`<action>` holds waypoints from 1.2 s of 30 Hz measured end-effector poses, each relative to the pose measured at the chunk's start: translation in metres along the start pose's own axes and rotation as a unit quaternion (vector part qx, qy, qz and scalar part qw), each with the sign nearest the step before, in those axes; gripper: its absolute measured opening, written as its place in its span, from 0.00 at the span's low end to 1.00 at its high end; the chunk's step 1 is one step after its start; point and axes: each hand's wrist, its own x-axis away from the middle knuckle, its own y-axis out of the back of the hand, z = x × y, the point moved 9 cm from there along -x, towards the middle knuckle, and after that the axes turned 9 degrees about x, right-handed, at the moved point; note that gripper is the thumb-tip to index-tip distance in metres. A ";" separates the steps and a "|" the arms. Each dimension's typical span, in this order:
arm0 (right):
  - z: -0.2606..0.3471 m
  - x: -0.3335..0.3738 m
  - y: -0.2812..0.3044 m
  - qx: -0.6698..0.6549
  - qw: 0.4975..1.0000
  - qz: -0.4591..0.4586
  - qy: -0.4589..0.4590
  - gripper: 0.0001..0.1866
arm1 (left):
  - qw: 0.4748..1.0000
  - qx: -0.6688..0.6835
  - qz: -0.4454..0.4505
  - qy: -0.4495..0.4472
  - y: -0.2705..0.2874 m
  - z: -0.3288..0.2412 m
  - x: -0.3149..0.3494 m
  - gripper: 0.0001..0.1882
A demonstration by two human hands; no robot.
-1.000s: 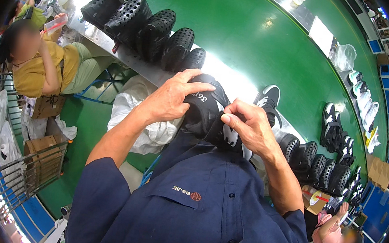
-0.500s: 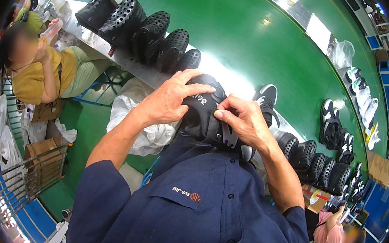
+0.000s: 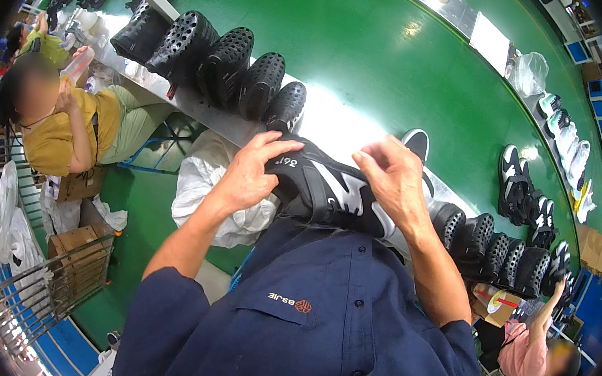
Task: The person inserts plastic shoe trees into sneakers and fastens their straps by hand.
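A black sneaker with white side stripes lies sideways against my front, at the near edge of the bench, its toe to the right. My left hand grips it at the heel and collar end, next to a white printed mark. Above the toe half, my right hand is raised with its fingers curved and thumb apart, and nothing shows in it. Just beyond that hand stands another black-and-white shoe, partly hidden by it.
Several black perforated shoe-shaped pieces line the bench edge at left, with more at right. Black-and-white sneakers stand on the green surface. A person in yellow sits left; another in pink is lower right.
The sneaker has turned so its striped side faces up. My right hand has let go of its pinch near the collar and moved right; my left hand stays at the heel end.
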 end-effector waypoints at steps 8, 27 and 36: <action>-0.023 0.012 -0.063 0.116 0.990 0.084 0.006 0.16 | 0.822 0.371 -0.184 0.392 -0.094 0.133 0.029 0.38; -0.060 0.021 -0.079 0.118 0.990 -0.058 0.059 0.13 | 0.975 -0.192 -0.081 0.071 -0.086 0.061 -0.032 0.17; -0.225 0.151 -0.023 -0.074 0.863 -0.239 -0.440 0.14 | 0.977 -0.033 0.092 -0.188 -0.165 -0.040 -0.022 0.05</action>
